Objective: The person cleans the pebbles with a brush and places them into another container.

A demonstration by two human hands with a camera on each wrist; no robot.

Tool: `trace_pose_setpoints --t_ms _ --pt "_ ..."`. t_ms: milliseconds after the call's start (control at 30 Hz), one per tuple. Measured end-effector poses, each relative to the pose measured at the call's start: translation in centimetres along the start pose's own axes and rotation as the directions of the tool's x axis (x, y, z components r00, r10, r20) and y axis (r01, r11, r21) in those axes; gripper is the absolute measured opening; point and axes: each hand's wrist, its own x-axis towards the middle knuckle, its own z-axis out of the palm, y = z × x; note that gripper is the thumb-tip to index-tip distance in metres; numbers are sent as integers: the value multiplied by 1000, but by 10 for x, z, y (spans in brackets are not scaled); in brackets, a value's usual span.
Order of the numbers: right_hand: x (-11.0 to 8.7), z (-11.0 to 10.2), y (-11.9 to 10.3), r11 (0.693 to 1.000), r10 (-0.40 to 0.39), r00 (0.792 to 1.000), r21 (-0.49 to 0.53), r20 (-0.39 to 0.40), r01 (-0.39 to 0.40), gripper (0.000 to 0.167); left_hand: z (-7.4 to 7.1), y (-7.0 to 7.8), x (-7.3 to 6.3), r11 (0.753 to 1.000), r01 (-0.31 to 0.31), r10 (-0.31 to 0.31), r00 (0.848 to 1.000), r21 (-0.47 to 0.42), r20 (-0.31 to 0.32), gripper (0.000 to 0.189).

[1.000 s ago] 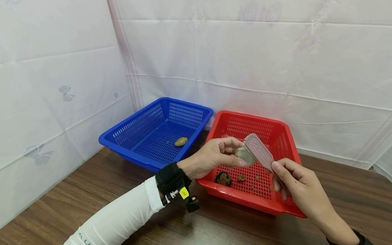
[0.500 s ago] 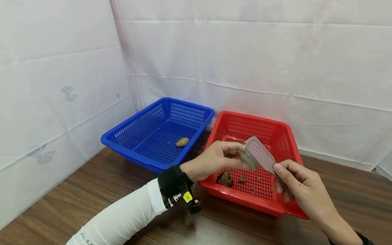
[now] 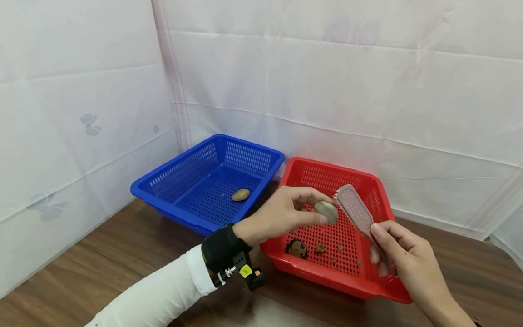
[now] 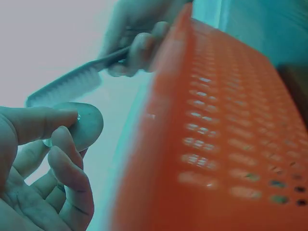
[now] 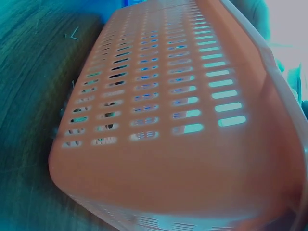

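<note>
Blue basket holds one stone; red basket below the brush, brown lumps.

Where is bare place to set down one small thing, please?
Free: inside the blue plastic basket, left of its tan oval piece; the brown wooden table left of that basket. Crowded: the red plastic basket, with a round dark-patched lump and brown crumbs inside, the left hand above.

No readable words, brands or numbers.
A yellow tag on the black wrist mount at the near left carries dark marks too small to read; a faint purple print high on the far white curtain is too pale to tell as lettering.
</note>
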Motion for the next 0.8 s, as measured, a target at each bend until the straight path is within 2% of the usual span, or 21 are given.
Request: trace_pose_setpoints --t_ms 167,300,533,800 --pt "7 -9 0 996 40 999 84 -6 -40 16 -12 14 2 997 -69 71 995 29 -65 31" --pt "7 -20 0 992 60 998 108 -5 -59 18 -17 22 3 994 -99 102 990 36 -93 31" --pt "7 -44 5 993 28 999 112 -40 -24 22 -25 29 7 995 -78 88 984 65 -158 33" --pt "13 -56 11 989 -17 998 144 -68 27 20 -41 30 7 994 -83 96 969 67 -227 33"
